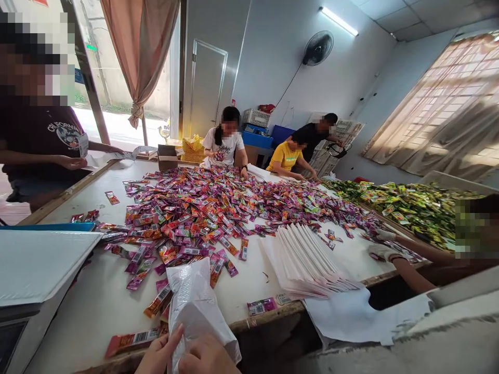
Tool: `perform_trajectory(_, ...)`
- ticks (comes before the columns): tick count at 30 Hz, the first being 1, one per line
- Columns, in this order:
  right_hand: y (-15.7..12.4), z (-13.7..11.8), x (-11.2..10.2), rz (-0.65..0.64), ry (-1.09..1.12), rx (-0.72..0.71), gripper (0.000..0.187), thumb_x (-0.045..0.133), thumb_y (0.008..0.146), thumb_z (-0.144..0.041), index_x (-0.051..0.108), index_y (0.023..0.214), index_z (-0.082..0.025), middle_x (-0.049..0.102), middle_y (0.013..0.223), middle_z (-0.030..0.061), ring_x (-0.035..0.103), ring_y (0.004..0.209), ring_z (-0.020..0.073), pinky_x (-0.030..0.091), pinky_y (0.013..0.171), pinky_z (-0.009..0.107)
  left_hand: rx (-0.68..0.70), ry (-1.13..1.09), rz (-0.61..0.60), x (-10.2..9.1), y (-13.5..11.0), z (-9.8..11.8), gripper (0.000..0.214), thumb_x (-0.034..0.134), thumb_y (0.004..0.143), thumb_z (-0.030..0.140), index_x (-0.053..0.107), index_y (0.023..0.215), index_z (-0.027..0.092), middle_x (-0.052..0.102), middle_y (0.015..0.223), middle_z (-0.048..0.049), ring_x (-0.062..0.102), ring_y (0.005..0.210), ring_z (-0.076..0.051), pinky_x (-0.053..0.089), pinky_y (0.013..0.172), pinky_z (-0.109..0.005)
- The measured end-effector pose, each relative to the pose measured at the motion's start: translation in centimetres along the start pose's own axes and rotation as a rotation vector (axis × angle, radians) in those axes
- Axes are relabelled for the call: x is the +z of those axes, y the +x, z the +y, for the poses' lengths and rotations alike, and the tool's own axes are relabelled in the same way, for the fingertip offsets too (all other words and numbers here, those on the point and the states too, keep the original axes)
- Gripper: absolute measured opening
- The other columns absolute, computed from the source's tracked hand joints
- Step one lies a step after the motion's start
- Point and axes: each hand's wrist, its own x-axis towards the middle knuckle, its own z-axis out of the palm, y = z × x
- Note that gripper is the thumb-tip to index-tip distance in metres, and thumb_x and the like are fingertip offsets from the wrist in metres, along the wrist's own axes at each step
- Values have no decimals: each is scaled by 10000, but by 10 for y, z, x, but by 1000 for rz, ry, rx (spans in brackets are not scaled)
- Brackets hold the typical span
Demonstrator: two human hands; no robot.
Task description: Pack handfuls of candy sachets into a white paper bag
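My left grip (161, 354) and right grip (210, 357) hold a white bag (197, 301); shiny packets (202, 208) lie piled on the counter (89, 301).

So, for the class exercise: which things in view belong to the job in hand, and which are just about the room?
Likely part of the job:
- white packet, held by left hand and right hand
- purple-and-orange sachets
- fanned white packets

Apparently just about:
- wall fan
- tied curtain
- white crate
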Motion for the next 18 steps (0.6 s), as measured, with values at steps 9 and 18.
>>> perform_trajectory(9,4,-14,-54,-92,198,-70,131,496,823,-189,595,743,-216,549,761,10,487,738,159,417,690,282,-53,6,38,3,-16,12,583,783,384,631,580,610,132,567,499,-2,462,433,-103,327,427,-231)
perform_trajectory(18,-119,20,-74,-486,474,707,170,421,677,-76,532,718,-198,616,709,38,567,672,166,432,624,266,22,129,-8,-7,-17,20,566,705,503,651,633,716,132,656,622,-55,594,625,-195,458,576,-290)
